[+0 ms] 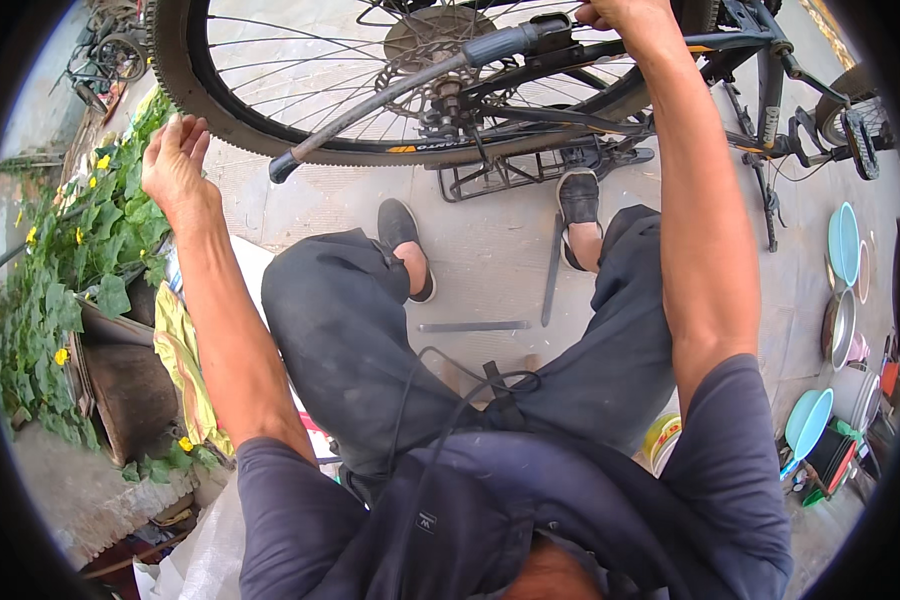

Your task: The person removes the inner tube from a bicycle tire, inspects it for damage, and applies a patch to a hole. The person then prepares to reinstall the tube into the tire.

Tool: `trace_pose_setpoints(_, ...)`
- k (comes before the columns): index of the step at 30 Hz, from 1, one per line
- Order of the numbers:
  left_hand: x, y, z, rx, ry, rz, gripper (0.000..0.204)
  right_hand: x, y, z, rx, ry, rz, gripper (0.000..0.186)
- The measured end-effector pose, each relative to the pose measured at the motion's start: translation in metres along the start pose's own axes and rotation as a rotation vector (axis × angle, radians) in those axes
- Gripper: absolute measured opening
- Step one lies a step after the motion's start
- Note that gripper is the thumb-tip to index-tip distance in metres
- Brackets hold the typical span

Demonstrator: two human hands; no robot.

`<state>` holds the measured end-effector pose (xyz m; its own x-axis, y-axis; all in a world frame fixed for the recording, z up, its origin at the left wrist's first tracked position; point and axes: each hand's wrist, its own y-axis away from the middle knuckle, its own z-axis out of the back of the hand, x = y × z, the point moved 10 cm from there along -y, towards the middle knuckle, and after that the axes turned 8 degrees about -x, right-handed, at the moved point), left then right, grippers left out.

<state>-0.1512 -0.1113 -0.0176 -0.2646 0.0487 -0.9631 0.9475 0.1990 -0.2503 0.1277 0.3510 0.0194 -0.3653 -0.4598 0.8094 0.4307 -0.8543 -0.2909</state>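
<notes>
A bicycle wheel (300,90) with thin spokes and a knobby black tire spans the top of the head view, a brake disc at its hub. My left hand (180,165) is raised beside the tire's left edge, thumb and fingers drawn together; whatever they might pinch is too small to make out. At the top edge, my right hand (625,14) is partly cut off, its fingers curled near the bicycle frame (740,42); what they grip is hidden. Across the wheel slants a grey bar (390,95) with a dark capped end, resembling a kickstand.
Between my shoes lie two flat dark metal strips (550,270). A black rack (510,172) sits under the wheel. Leafy plants (90,230) with yellow flowers grow at left beside a yellow cloth (178,340). Blue basins (808,422) and metal bowls (842,325) stand at right.
</notes>
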Motion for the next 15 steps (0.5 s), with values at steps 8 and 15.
trace_pose_setpoints(8, 0.031, -0.011, -0.019, 0.02, -0.85, -0.425, 0.108, 0.002, 0.013, -0.003, 0.033, -0.008, -0.051, 0.061)
trace_pose_setpoints(15, 0.034, -0.022, -0.026, 0.067, -0.9, -0.444, 0.081, 0.016, 0.038, -0.009, 0.059, -0.104, 0.007, 0.047)
